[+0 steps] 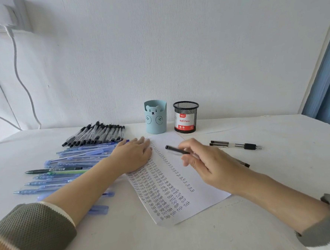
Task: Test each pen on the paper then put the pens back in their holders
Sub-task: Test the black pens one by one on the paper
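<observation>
The black pen [176,150] is pinched in the fingers of the right hand [211,163], raised a little above the blank right part of the paper [201,192]. Its long axis runs almost level, the dark end pointing up and left, away from the hand; the other end is hidden among the curled fingers, so I cannot tell which end is the writing tip. The hand is somewhat blurred.

The paper lies slanted on the desk [262,206], with columns of "Test" filling its left side and one thinner column just left of the right hand. The left hand [134,155] lies flat with straight fingers on the upper left corner, pressing the sheet down and grasping nothing.

Beyond the top of the paper stand the blue bear holder [156,117] and, just beside it, the black mesh holder [186,116], both upright against the wall. The mesh holder is nearly straight ahead of the pen, and the right hand is the nearer one to it.

Left of the paper lie a row of black pens [97,134] and a spread of blue pens [75,163]. To the right, two pens [235,144] lie side by side, and another pen's end [246,165] peeks out behind the right hand
</observation>
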Tool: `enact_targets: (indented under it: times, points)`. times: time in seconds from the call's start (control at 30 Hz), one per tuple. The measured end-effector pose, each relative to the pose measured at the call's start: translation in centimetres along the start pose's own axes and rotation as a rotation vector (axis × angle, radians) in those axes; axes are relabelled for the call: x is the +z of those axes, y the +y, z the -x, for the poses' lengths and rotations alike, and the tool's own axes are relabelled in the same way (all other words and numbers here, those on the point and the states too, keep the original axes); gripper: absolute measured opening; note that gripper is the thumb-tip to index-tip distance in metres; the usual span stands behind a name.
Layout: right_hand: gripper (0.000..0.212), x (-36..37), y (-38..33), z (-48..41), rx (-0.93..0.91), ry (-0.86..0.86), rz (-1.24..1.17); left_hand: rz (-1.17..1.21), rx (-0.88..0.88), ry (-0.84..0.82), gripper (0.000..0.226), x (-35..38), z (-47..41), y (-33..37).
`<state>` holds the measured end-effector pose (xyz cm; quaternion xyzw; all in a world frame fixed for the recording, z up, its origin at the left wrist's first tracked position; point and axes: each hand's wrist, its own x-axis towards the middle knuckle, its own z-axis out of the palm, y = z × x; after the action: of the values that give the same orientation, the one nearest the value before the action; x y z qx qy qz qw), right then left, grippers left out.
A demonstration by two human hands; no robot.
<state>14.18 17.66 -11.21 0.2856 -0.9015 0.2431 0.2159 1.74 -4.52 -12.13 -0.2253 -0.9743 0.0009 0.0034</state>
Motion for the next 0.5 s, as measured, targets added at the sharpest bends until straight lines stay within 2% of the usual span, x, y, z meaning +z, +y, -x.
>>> enact_targets:
  times: [0.1,0.23,0.33,0.4,0.5]
  points:
    - [0.022,0.6,-0.2,-0.2,-0.094,-0.008,0.017,0.008,-0.001,0.02,0.055,0.1,0.1,0.1]
    - [0.033,2.1,0.3,-0.3,-0.124,-0.068,-0.08,0.007,-0.002,0.033,0.055,-0.1,0.1,0.1]
    - [0.037,3.0,0.5,-0.3,-0.088,-0.134,-0.027,0.011,-0.003,0.036,0.055,0.0,0.1,0.1]
    - [0.047,3.0,0.3,-0.4,-0.076,-0.179,0.041,0.021,-0.005,0.042,0.055,0.0,0.1,0.2]
    - [0.059,1.7,0.7,-0.7,0.05,-0.182,0.094,0.057,0.041,0.166,0.046,-0.1,0.2,0.0]
